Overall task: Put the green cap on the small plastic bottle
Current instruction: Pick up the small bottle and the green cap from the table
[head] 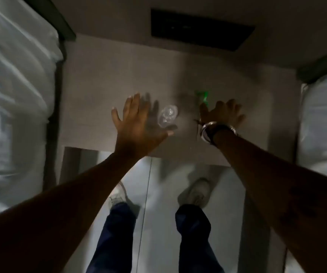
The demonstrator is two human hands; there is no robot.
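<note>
The left hand [139, 123] is spread flat, fingers [134, 103] splayed and gripping nothing, thumb stretched toward 3 o'clock. The bottle [167, 116], clear and seen from above through motion blur, stands on the table [99, 91] just beside that hand at its 2 o'clock, above the thumb and right of the palm; whether skin touches it cannot be told. The right hand [220, 115] is also open and empty, its fingers [235, 109] spread and pointing toward 12 o'clock, with a watch [208, 133] on the wrist. The cap [204, 96], a smeared green blur, lies on the table just off that hand's 11 o'clock, close to the leftmost fingertip, contact unclear. Cap and bottle are apart, the cap at the bottle's 2 o'clock. Both forearms reach in from 6 o'clock over the table's near edge. White bedding [10, 95] flanks the table at 9 and 3 o'clock, and a dark panel [202, 28] sits on the wall at 12 o'clock.
</note>
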